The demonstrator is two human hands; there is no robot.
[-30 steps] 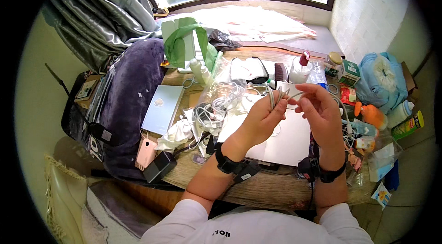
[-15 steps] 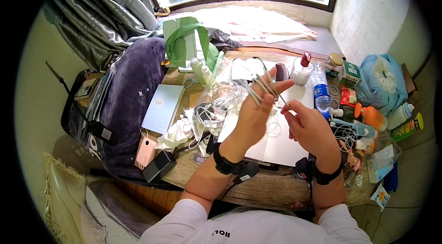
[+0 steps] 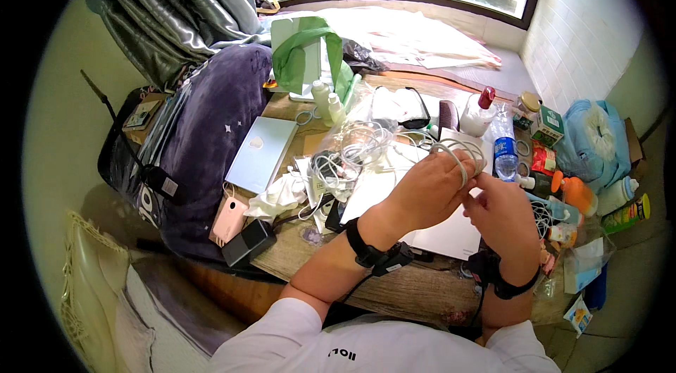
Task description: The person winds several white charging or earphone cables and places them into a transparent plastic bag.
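So both hands are bunched up over the table point(image 3: 415, 294), busy with a pale cable point(image 3: 476, 151). It's coiled in a few loose loops around the fingers of the left hand point(image 3: 428, 193), which lie close together, back of the hand up. The thumb's hidden, so can't tell if it's gripping too. The right hand point(image 3: 505, 216) is right up against it at about 4 o'clock, fingers curled in; the tips are covered, so no idea whether they're pinching the cable.

Below them is a silver laptop point(image 3: 445, 238), poking out toward 6 and 7 o'clock. Going round from the hands: a messy heap of white cords point(image 3: 362, 144) at 10, with a green bag point(image 3: 283, 61) farther out that way, a bottle with a red cap point(image 3: 479, 118) at 12, a water bottle point(image 3: 505, 160) close by at 2, an orange bottle point(image 3: 579, 197) at 3, and a pink power bank point(image 3: 229, 218) way over at 9.
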